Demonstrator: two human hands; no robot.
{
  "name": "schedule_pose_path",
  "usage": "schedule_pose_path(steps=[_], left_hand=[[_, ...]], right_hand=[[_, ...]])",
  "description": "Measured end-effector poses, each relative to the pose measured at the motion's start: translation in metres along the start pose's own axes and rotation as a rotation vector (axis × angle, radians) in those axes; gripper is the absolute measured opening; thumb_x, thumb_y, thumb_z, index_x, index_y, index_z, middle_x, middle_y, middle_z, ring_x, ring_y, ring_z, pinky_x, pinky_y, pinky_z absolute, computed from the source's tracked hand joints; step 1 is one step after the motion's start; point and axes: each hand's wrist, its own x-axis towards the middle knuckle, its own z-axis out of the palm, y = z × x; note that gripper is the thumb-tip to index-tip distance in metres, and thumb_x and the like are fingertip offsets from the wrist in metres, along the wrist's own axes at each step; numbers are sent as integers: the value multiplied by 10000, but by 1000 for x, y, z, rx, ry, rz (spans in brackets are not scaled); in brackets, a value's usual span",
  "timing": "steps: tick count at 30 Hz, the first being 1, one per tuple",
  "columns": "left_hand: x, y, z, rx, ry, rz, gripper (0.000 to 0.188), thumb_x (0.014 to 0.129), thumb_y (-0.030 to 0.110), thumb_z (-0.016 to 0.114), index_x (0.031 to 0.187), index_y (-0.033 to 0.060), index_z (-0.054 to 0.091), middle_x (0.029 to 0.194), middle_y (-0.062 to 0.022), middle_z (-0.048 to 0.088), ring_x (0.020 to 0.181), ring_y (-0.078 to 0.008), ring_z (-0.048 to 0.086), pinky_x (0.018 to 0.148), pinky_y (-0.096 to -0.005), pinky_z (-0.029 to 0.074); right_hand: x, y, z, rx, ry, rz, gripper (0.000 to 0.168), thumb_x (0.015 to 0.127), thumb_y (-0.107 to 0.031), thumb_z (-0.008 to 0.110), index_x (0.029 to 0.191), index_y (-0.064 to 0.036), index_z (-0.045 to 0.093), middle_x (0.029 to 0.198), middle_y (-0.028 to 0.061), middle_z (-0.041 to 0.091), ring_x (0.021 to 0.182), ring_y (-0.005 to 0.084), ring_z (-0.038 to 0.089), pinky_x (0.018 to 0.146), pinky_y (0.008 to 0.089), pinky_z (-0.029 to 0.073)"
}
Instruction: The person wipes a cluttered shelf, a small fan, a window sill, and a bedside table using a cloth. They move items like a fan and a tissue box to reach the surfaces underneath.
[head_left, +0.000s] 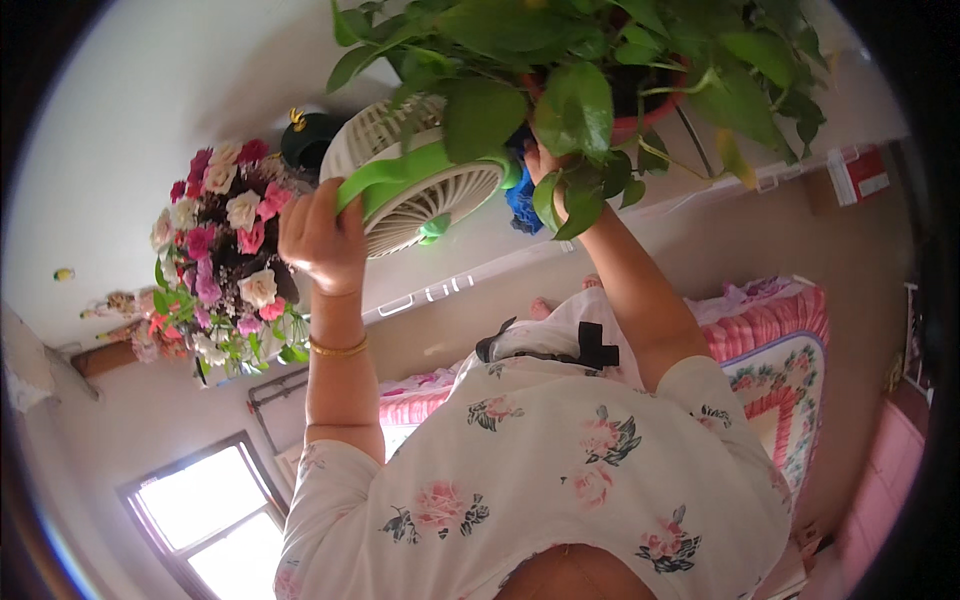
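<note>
My left hand (322, 236) is closed around the green curved handle of a white and green fan (427, 195), which tilts with its slatted grille showing. Beyond the fan's right side, my right hand (546, 161) is bunched on a blue cloth (525, 206). Leaves of a potted pothos (574, 112) hang over that hand and cover part of its fingers. The plant's red pot (637, 124) stands just to the right of the cloth.
Left of the fan are artificial flowers (225, 225) and a dark green container (307, 139). The white cabinet's front edge (450, 289) runs below the fan. Behind me are a pink-trimmed bed (780, 390) and a bright window (202, 499). A red and white box (859, 176) sits far right.
</note>
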Motion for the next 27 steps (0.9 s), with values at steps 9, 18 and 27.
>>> schedule_pose_path(steps=[9,18,27], left_hand=[[4,-7,7,-206,79,167,287,580,209,768,813,95,645,604,-8,488,544,-200,486,468,-323,392],[-8,-7,6,-244,96,75,317,604,230,758,861,88,638,627,-17,479,580,-217,510,506,-329,431],[-27,-8,-38,-309,134,-20,385,768,318,674,1041,48,645,834,-79,580,725,-274,555,657,-367,467]], right_hand=[[11,-4,-25,-117,-240,-237,522,771,-110,573,1288,-156,509,1425,177,351,1278,404,341,1060,501,275],[-45,-26,-72,-100,-464,-136,229,808,-96,610,1026,-35,582,956,149,622,917,321,586,811,407,455],[-103,-111,-79,344,-786,-374,204,731,-35,620,931,-73,606,882,74,625,789,284,596,668,394,455]])
